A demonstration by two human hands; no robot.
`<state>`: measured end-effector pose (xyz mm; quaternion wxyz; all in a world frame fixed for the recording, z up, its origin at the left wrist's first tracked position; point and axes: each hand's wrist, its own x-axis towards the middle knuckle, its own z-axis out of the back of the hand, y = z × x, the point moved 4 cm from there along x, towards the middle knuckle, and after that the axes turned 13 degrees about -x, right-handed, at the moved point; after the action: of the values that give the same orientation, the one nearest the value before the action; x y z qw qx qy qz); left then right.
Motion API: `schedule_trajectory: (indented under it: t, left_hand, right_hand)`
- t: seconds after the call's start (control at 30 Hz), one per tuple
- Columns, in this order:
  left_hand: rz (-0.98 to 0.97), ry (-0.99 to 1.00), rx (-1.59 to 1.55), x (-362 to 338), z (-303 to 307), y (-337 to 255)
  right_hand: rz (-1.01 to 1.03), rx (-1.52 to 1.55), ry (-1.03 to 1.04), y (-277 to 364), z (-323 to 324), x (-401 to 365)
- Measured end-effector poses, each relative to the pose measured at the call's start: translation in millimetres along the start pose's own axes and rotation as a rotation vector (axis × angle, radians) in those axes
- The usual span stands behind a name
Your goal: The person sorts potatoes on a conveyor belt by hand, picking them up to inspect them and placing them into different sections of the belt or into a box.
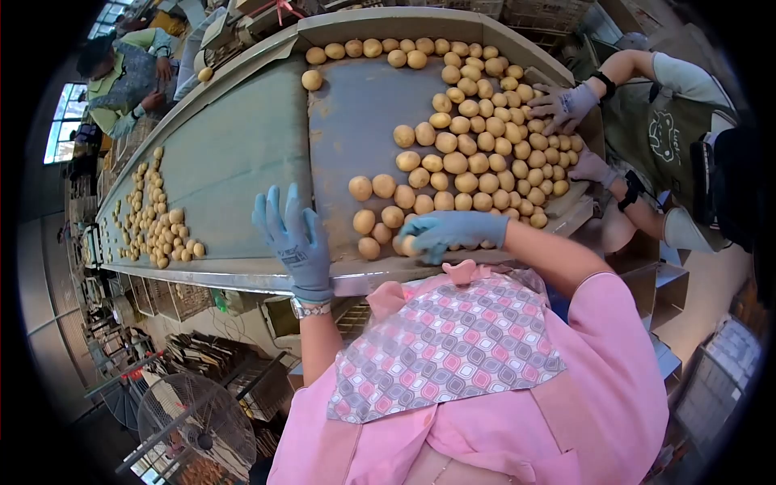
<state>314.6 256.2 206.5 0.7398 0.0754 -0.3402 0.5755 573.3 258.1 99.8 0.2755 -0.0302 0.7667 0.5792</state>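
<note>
Round yellow-brown fruits (455,162) lie in a dense single layer on the grey sorting surface (347,153). My left hand (297,242), in a blue glove with a watch at the wrist, is raised near the front edge, fingers spread, holding nothing. Over the near edge of the fruits is my right hand (453,233), also gloved in blue, its fingers curled round a fruit (409,245). Beside it, more fruits (369,247) rest on the surface, to the left of its fingertips.
A co-worker's gloved hands (566,105) touch the fruits at the right. Another person (133,81) stands at the upper left. More fruits (166,230) lie on the green belt (234,162). A metal rim (218,271) borders the near side; a fan (196,424) stands below left.
</note>
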Motion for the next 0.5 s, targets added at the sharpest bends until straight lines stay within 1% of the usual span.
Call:
schedule_trajectory:
  t: [0.07,0.13,0.17,0.23,0.3,0.4,0.47,0.5]
  left_hand:
    - [-0.013,0.001,0.004,3.8,-2.2,10.1]
    - [-0.024,0.007,-0.004,9.9,-2.7,12.0]
    - [-0.029,0.012,-0.014,13.7,-2.5,10.5]
    - [-0.023,0.029,-0.024,14.4,-2.1,7.1]
    - [-0.005,0.056,-0.027,0.3,-2.1,4.3]
    - [0.005,0.067,-0.033,0.6,-4.4,6.6]
    - [0.0,0.1,-0.033,5.1,-12.3,8.4]
    - [0.037,0.119,-0.121,4.6,-11.8,7.6]
  right_hand:
    - [-0.06,-0.058,-0.055,9.5,52.7,0.2]
    - [0.058,-0.102,-0.454,55.2,142.8,-12.9]
    - [0.119,-0.122,-0.653,68.4,165.0,-20.9]
    - [0.097,-0.483,-0.756,66.4,162.3,-13.7]
    - [0.063,-0.843,-0.853,50.5,148.4,10.9]
    - [-0.028,-1.388,-0.99,31.1,129.9,42.5]
    - [-0.236,-1.371,-1.068,30.5,132.6,56.7]
    - [-0.327,-1.349,-1.094,29.9,129.1,60.8]
